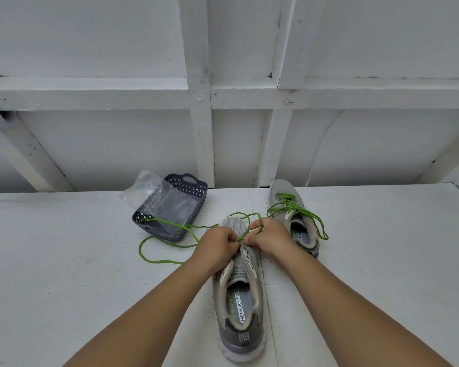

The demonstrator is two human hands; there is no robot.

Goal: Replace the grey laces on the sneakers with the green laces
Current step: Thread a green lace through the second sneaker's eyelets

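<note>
Pinching green lace (pixel 167 261), both hands (pixel 217 245) (pixel 269 238); basket (pixel 194 188) holding clear bag (pixel 149 190).

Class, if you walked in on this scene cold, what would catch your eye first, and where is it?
The bright green lace looping across the white table, pinched by both hands over the near sneaker. Behind it stands the far sneaker, already laced green, and to the left a grey basket.
</note>
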